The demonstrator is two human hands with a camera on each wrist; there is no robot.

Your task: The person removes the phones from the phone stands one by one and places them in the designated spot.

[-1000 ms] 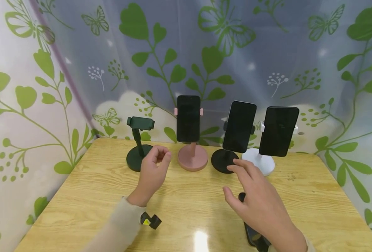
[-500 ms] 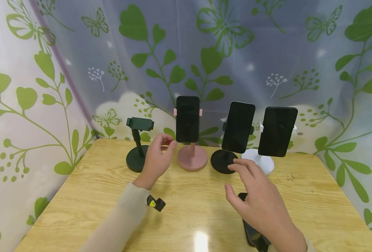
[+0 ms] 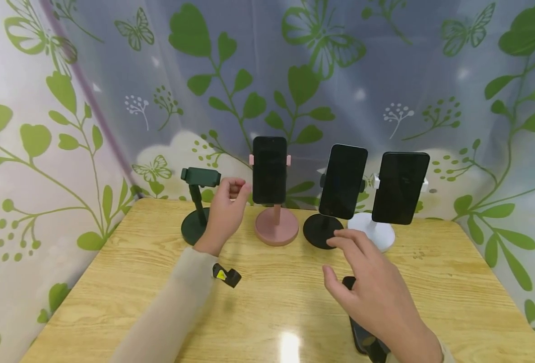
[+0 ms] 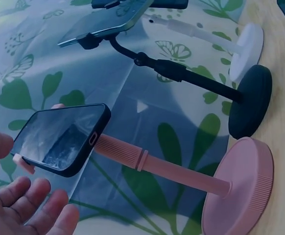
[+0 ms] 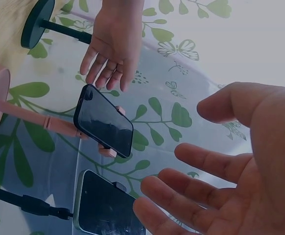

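My left hand point(image 3: 224, 214) is raised between the dark green phone stand point(image 3: 199, 177) and the pink phone stand point(image 3: 276, 227). It holds nothing, its fingers loosely bent close to the left side of the phone point(image 4: 59, 139) clamped in the pink stand. Whether it touches that phone cannot be told. My right hand point(image 3: 374, 290), fingers spread and relaxed, hovers over a dark phone point(image 3: 360, 335) lying on the table, partly hidden beneath it. Ahead of its fingertips are the black stand point(image 3: 322, 232) and its tilted phone point(image 3: 343, 181).
At the right stands a white phone stand point(image 3: 381, 234) bearing another tilted phone point(image 3: 401, 187). The green stand's holder carries no phone. All the stands line the back of the wooden table point(image 3: 267, 312), before a leaf-printed curtain point(image 3: 385, 65).
My left hand has moved up and forward, away from me, beside the phone on the pink stand. My right hand has stayed nearly still, and the stands have not moved.
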